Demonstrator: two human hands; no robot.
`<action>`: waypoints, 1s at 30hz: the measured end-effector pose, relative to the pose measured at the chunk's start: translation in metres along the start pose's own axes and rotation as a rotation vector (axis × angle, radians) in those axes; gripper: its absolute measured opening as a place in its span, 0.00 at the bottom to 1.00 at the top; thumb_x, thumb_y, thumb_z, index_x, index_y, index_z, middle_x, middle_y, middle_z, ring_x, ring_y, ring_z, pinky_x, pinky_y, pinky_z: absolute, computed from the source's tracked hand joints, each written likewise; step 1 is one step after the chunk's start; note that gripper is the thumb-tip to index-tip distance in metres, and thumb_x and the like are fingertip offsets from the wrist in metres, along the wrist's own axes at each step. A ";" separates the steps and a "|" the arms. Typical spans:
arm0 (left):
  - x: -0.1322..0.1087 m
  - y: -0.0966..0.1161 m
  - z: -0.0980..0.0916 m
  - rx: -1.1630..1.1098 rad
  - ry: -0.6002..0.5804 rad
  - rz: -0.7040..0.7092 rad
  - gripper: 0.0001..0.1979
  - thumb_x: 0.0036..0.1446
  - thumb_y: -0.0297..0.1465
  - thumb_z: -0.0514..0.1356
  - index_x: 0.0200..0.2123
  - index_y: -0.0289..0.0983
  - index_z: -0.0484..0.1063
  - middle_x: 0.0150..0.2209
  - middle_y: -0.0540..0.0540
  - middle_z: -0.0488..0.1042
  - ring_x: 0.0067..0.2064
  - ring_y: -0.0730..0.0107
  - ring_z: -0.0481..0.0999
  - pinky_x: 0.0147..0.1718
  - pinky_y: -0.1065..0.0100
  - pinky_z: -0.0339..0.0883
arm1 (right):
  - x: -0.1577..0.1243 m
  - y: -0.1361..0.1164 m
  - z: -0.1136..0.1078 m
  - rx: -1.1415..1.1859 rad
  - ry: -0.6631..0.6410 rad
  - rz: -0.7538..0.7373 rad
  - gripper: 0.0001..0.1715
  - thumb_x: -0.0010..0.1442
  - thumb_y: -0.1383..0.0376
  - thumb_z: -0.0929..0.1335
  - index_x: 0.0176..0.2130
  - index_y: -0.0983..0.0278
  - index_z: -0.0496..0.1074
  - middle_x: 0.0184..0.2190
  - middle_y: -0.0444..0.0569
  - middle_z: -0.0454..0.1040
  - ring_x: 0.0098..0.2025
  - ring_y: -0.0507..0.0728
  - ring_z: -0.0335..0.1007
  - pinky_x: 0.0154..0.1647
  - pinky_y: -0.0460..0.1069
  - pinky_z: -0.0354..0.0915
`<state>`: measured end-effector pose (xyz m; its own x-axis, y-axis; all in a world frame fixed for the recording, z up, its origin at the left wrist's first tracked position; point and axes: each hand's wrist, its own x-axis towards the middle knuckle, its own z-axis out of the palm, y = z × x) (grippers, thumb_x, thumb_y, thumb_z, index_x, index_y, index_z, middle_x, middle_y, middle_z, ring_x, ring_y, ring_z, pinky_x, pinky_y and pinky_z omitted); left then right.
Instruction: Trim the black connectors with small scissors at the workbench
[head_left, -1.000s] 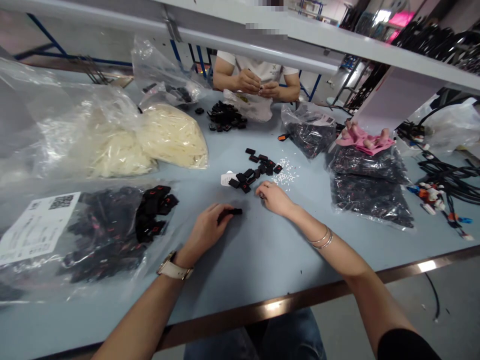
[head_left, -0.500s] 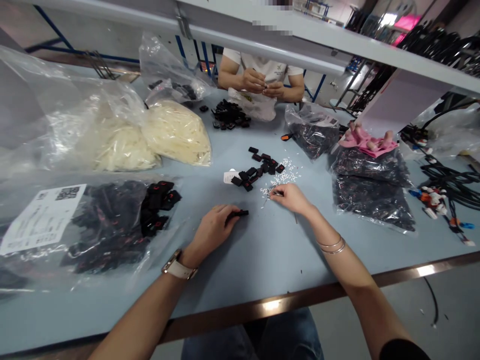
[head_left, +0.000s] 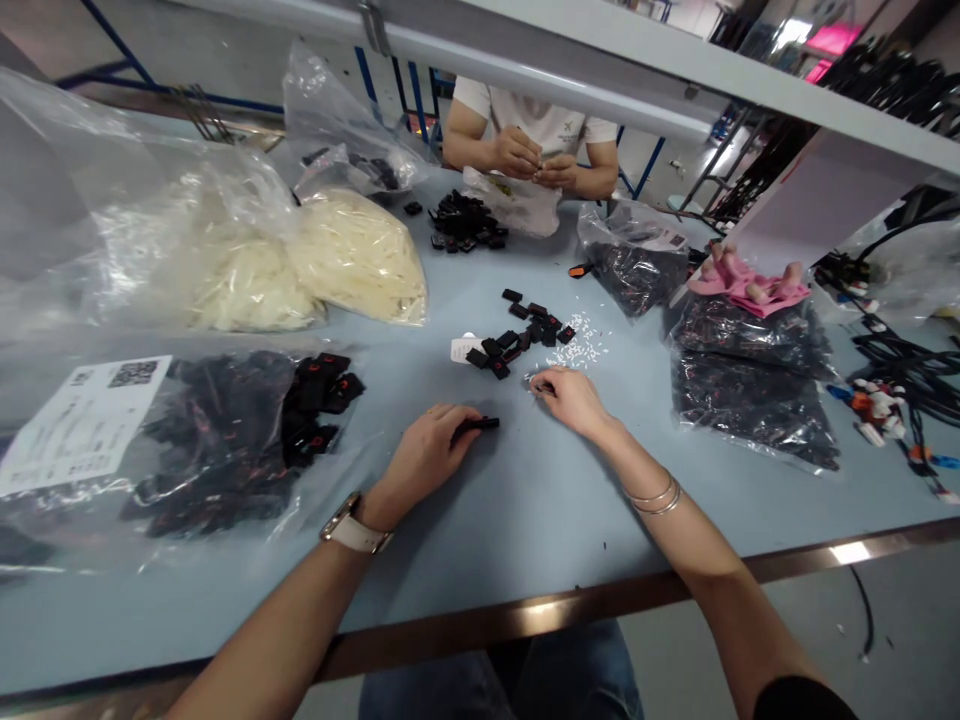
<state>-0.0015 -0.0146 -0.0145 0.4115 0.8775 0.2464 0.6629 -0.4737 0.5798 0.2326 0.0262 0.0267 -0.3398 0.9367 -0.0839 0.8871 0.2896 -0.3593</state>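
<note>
My left hand (head_left: 429,452) is closed around a small black plastic piece (head_left: 484,423), whose end sticks out past the fingertips just above the table. The fingers of my right hand (head_left: 571,400) pinch a thin dark tool (head_left: 545,387), mostly hidden by the hand. This hand is at the near edge of a scatter of tiny white pieces (head_left: 589,345). Between and beyond both hands lies a loose group of black plastic pieces (head_left: 517,340), some with red marks. A small white tag (head_left: 463,349) lies at the left of that group.
At left, an open clear bag (head_left: 217,440) spills black pieces; behind it are bags of cream-coloured strips (head_left: 360,260). Bags of black parts (head_left: 750,385) with pink gloves (head_left: 750,282) on top lie right. Across the table (head_left: 465,540), a co-worker's hands (head_left: 536,160) work near a black pile (head_left: 469,222).
My right hand has shifted slightly left and towards me, off the white pieces. My left hand keeps its hold on the black piece. The view has tilted a little.
</note>
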 end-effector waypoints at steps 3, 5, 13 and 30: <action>-0.001 -0.002 0.003 0.004 0.014 0.004 0.07 0.59 0.30 0.55 0.40 0.38 0.72 0.37 0.44 0.77 0.41 0.60 0.76 0.42 0.60 0.70 | 0.009 0.002 -0.002 -0.075 -0.027 0.002 0.11 0.61 0.69 0.64 0.39 0.63 0.75 0.39 0.50 0.76 0.41 0.55 0.71 0.39 0.46 0.60; -0.001 -0.003 0.003 0.009 0.019 0.001 0.07 0.59 0.30 0.56 0.39 0.38 0.71 0.38 0.44 0.77 0.41 0.60 0.76 0.41 0.60 0.71 | 0.014 0.000 -0.002 -0.158 -0.078 -0.011 0.11 0.63 0.67 0.63 0.37 0.63 0.76 0.39 0.51 0.76 0.42 0.56 0.71 0.38 0.47 0.60; 0.001 -0.002 0.000 0.026 -0.009 0.011 0.06 0.59 0.29 0.56 0.40 0.39 0.71 0.38 0.45 0.77 0.41 0.61 0.76 0.42 0.61 0.70 | 0.010 -0.018 -0.002 -0.334 -0.129 0.040 0.15 0.61 0.73 0.61 0.38 0.65 0.76 0.41 0.57 0.76 0.40 0.59 0.74 0.38 0.50 0.63; 0.000 0.000 -0.001 -0.009 -0.009 -0.042 0.08 0.60 0.30 0.56 0.41 0.39 0.73 0.38 0.45 0.78 0.41 0.61 0.76 0.42 0.62 0.70 | 0.000 -0.039 0.026 0.475 0.033 -0.175 0.10 0.56 0.73 0.66 0.35 0.64 0.76 0.32 0.45 0.75 0.32 0.50 0.65 0.36 0.45 0.60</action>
<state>-0.0021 -0.0144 -0.0138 0.3890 0.8960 0.2142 0.6743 -0.4353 0.5965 0.1903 0.0095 0.0163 -0.4537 0.8902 0.0424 0.5750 0.3287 -0.7493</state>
